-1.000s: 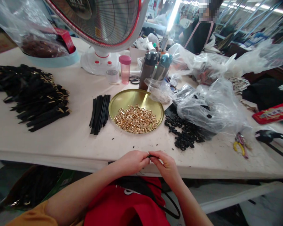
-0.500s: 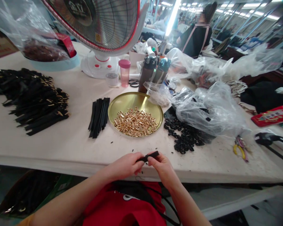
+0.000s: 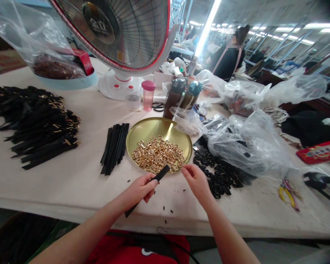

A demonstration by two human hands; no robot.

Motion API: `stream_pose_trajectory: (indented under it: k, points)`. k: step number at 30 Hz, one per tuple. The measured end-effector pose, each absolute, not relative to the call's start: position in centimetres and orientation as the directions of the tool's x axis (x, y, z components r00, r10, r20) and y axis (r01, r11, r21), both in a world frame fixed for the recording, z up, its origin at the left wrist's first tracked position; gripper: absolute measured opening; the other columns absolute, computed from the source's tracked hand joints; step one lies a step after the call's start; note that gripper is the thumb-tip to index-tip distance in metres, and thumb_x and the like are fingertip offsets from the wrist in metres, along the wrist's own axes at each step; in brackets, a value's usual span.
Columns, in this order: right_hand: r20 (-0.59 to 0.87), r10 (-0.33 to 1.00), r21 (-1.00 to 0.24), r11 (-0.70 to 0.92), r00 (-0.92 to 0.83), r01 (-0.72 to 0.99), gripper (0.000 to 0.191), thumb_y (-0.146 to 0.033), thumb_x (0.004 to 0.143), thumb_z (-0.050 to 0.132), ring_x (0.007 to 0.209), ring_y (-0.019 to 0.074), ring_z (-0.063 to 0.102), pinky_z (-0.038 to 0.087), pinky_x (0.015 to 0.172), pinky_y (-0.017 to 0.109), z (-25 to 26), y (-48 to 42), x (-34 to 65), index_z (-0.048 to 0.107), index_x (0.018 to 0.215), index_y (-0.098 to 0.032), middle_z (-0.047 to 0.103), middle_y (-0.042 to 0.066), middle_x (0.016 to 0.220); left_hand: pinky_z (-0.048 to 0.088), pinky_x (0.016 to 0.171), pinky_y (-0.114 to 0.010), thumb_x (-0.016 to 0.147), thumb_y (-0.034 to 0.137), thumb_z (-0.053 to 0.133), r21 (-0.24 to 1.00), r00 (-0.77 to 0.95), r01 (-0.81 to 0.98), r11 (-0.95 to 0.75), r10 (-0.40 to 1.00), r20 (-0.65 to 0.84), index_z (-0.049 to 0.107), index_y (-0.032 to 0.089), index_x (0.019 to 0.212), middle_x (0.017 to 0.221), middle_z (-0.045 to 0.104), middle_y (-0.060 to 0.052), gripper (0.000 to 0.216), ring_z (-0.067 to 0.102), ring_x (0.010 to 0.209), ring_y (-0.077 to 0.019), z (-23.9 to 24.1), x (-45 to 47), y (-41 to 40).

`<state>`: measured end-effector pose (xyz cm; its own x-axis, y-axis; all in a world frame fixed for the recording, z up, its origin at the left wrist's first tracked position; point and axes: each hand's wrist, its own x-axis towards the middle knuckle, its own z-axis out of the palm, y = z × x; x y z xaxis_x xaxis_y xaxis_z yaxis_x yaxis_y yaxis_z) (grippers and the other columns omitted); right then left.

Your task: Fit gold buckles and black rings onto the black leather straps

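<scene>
My left hand [image 3: 141,189] pinches a flat black strap [image 3: 161,173] that slants up toward a round gold tray [image 3: 145,128]. The tray holds a heap of small gold buckles [image 3: 157,155]. My right hand [image 3: 195,178] hovers at the tray's near right rim, fingers curled, close to the buckles and to a pile of small black rings [image 3: 218,172]. Whether it holds anything I cannot make out. A short bundle of loose black straps [image 3: 114,147] lies left of the tray.
A large heap of black straps with gold fittings [image 3: 35,123] lies at the left. A fan [image 3: 123,33], a pink cup [image 3: 148,95], two bottles [image 3: 181,93] and clear plastic bags [image 3: 250,139] crowd the back and right. Yellow-handled pliers [image 3: 287,190] lie at the right. Another person stands beyond the table.
Both hands have moved forward from the table edge toward the tray. The right hand let go of the strap and reached to the tray rim; the left keeps the strap.
</scene>
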<state>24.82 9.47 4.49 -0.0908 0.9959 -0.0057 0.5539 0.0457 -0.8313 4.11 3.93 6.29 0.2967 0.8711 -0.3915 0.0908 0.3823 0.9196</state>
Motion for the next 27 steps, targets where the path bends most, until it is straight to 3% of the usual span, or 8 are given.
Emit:
stream_pose_trajectory:
  k: [2, 5, 8, 13, 17, 20, 27]
  points:
    - [0.038, 0.998, -0.588, 0.068, -0.056, 0.806, 0.017, -0.035, 0.076, 0.05, 0.069, 0.0174, 0.052, 0.036, 0.063, 0.028, 4.0, 12.0, 25.2, 0.058, 0.079, -0.019, 0.058, 0.005, 0.08, 0.036, 0.046, -0.018, 0.078, 0.035, 0.044, 0.912, 0.27, 0.036, 0.409, 0.874, -0.403, 0.042, 0.016, 0.076, 0.057, 0.049, 0.004, 0.019, 0.044, 0.045, -0.0064, 6.2, 4.2, 4.2]
    - [0.011, 0.999, -0.464, 0.039, -0.038, 0.885, 0.014, -0.031, 0.068, 0.059, 0.068, 0.0185, 0.052, 0.032, 0.059, 0.028, 3.2, 14.2, 24.9, 0.055, 0.072, -0.018, 0.057, 0.006, 0.076, 0.037, 0.046, -0.019, 0.077, 0.034, 0.043, 0.913, 0.298, 0.025, 0.406, 0.869, -0.395, 0.04, 0.016, 0.076, 0.062, 0.052, 0.003, 0.018, 0.045, 0.045, -0.0064, 6.2, 4.6, 4.0]
    - [-0.006, 0.999, -0.487, 0.04, -0.049, 0.873, 0.013, -0.025, 0.064, 0.063, 0.063, 0.0169, 0.05, 0.028, 0.055, 0.026, 2.8, 14.6, 24.4, 0.052, 0.065, -0.019, 0.055, 0.003, 0.067, 0.034, 0.042, -0.018, 0.077, 0.033, 0.043, 0.921, 0.325, 0.05, 0.386, 0.866, -0.38, 0.042, 0.016, 0.077, 0.057, 0.049, 0.004, 0.017, 0.042, 0.043, -0.0064, 6.1, 4.8, 3.6]
    - [-0.012, 0.994, -0.598, 0.08, -0.108, 0.798, 0.016, -0.032, 0.072, 0.055, 0.055, 0.0134, 0.045, 0.028, 0.051, 0.024, 3.7, 12.6, 24.5, 0.048, 0.062, -0.02, 0.049, -0.002, 0.058, 0.034, 0.044, -0.019, 0.079, 0.035, 0.043, 0.942, 0.255, 0.048, 0.332, 0.908, -0.333, 0.044, 0.015, 0.078, 0.057, 0.046, 0.005, 0.02, 0.041, 0.043, -0.0058, 6.5, 5.1, 3.1]
    - [-0.043, 0.971, -0.817, 0.102, -0.237, 0.567, 0.021, -0.038, 0.074, 0.054, 0.053, 0.0116, 0.041, 0.031, 0.05, 0.023, 5.6, 8.5, 23.7, 0.047, 0.064, -0.02, 0.045, -0.004, 0.055, 0.034, 0.045, -0.019, 0.079, 0.04, 0.044, 0.972, 0.195, 0.036, 0.231, 0.953, -0.233, 0.045, 0.014, 0.078, 0.055, 0.042, 0.006, 0.026, 0.039, 0.045, -0.0058, 7.0, 5.9, 3.2]
    - [-0.12, 0.938, -0.939, -0.001, -0.324, 0.345, 0.019, -0.034, 0.07, 0.059, 0.05, 0.0109, 0.039, 0.03, 0.048, 0.023, 6.9, 5.2, 22.7, 0.049, 0.063, -0.02, 0.045, -0.005, 0.053, 0.032, 0.043, -0.018, 0.077, 0.043, 0.047, 0.98, 0.231, 0.024, 0.199, 0.952, -0.199, 0.044, 0.015, 0.076, 0.055, 0.041, 0.006, 0.028, 0.038, 0.045, -0.0059, 7.3, 6.7, 3.1]
    - [-0.263, 0.862, -0.965, -0.247, -0.433, 0.094, 0.015, -0.03, 0.069, 0.061, 0.069, 0.0133, 0.052, 0.04, 0.066, 0.026, 8.1, 2.0, 22.6, 0.056, 0.078, -0.019, 0.059, -0.001, 0.073, 0.031, 0.042, -0.018, 0.077, 0.039, 0.047, 0.977, 0.224, 0.078, 0.199, 0.951, -0.212, 0.043, 0.015, 0.073, 0.053, 0.042, 0.006, 0.025, 0.038, 0.044, -0.0057, 8.5, 7.1, 1.8]
